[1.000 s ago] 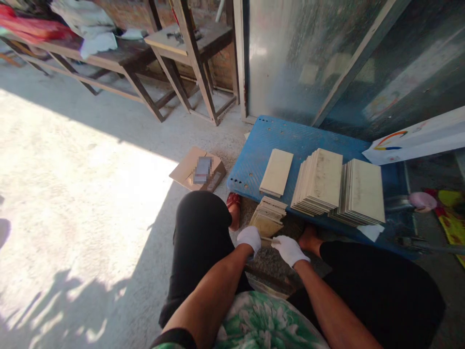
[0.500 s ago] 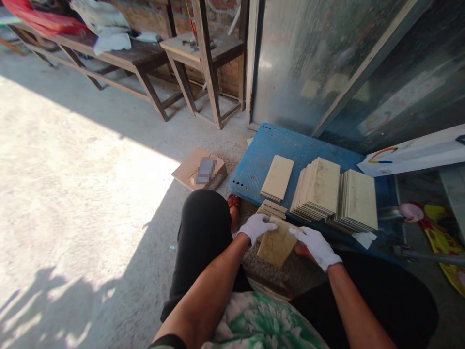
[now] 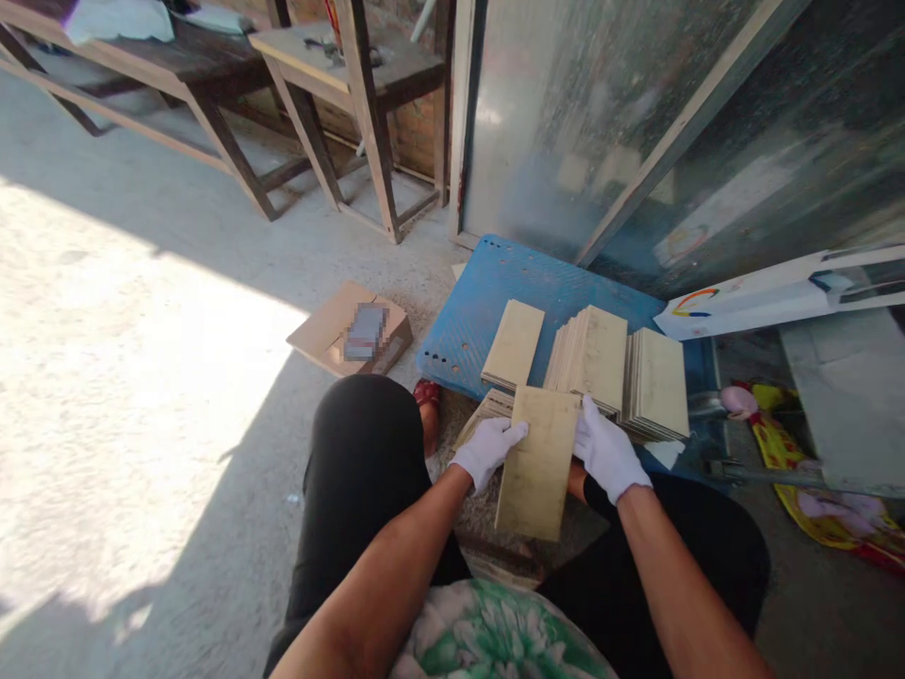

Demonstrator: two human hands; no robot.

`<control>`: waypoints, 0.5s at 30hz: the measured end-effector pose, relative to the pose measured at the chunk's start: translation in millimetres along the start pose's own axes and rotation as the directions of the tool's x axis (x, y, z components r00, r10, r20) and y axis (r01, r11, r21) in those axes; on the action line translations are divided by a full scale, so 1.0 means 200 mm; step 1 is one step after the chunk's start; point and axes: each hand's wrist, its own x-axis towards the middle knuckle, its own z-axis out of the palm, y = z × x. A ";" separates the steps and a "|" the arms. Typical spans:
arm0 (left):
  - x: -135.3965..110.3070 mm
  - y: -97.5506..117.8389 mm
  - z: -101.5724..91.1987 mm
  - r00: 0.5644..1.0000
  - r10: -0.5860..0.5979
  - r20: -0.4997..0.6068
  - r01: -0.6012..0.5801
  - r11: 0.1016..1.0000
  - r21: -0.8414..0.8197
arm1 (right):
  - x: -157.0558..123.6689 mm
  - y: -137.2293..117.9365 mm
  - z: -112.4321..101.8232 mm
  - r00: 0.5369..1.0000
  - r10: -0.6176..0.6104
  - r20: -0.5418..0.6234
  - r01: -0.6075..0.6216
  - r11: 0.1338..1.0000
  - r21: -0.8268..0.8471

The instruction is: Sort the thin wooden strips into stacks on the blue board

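Between my knees I hold a thin, pale yellowish rectangular board (image 3: 538,467), its broad face turned up toward me. My left hand (image 3: 486,451), in a white glove, grips its left edge with the thumb on the face. On the opposite edge is my right hand (image 3: 609,451), gloved too, its fingers closed at the upper right side. Behind the left hand, a low stack of similar boards (image 3: 487,407) is partly hidden. On the blue plastic platform (image 3: 452,325) lie a small pile of boards (image 3: 518,339) and two taller leaning stacks, one in the middle (image 3: 600,354) and one at right (image 3: 661,382).
An open cardboard box (image 3: 321,325) with a blurred-out item sits on the concrete floor at left. A wooden stool (image 3: 339,71) and bench (image 3: 141,61) stand behind. A glazed door (image 3: 551,123) rises behind the platform. A white printed bag (image 3: 749,297) and yellow-red packaging (image 3: 784,462) lie at right.
The board has turned from a slanted, foreshortened position to nearly upright in view, showing more of its face. Both hands still hold its edges. The view has shifted to the right.
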 end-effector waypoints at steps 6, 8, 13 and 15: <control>-0.04 0.07 -0.02 0.994 -0.047 -0.094 0.028 0.980 -0.198 | -0.04 0.12 0.06 0.988 0.155 0.013 -0.154 0.987 -0.054; -0.05 0.12 -0.02 0.990 -0.072 -0.120 0.035 0.958 -0.284 | -0.02 0.14 0.07 0.997 0.066 0.045 -0.055 0.977 -0.208; 0.06 0.29 0.00 0.949 -0.129 -0.288 0.071 0.976 -0.204 | 0.14 0.06 0.14 0.989 -0.143 0.027 0.141 0.886 -0.442; 0.16 0.37 0.01 0.930 -0.094 -0.356 0.048 0.990 -0.136 | 0.23 0.00 0.18 0.986 -0.168 -0.001 0.148 0.872 -0.466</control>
